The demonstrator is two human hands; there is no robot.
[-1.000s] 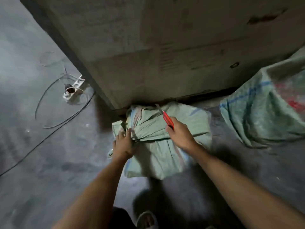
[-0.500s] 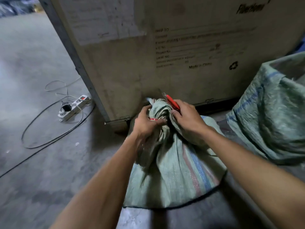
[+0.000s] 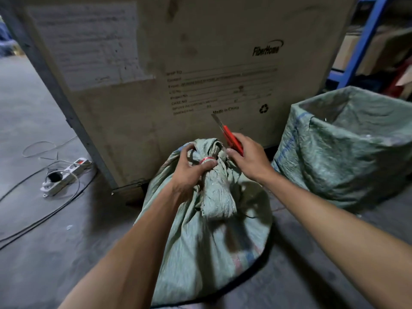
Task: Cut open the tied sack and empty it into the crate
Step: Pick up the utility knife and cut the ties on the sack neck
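A green woven sack (image 3: 207,237) stands upright on the floor in front of me. Its bunched neck is bound with a red tie (image 3: 206,160). My left hand (image 3: 189,172) grips the neck just below the tie. My right hand (image 3: 247,159) holds a red utility knife (image 3: 231,137) with its blade out, pointing up and away, to the right of the neck. The blade is apart from the tie. A large wooden crate (image 3: 178,63) with printed shipping text stands directly behind the sack.
A second green sack (image 3: 347,152), open at the top, stands to the right against the crate. A white power strip (image 3: 64,177) and black cables (image 3: 33,221) lie on the concrete floor at left. Blue shelving (image 3: 361,41) is at the far right.
The sack has been stood up from lying flat. My left hand moved from the cloth to a grip on the tied neck, and the knife hand rose beside it.
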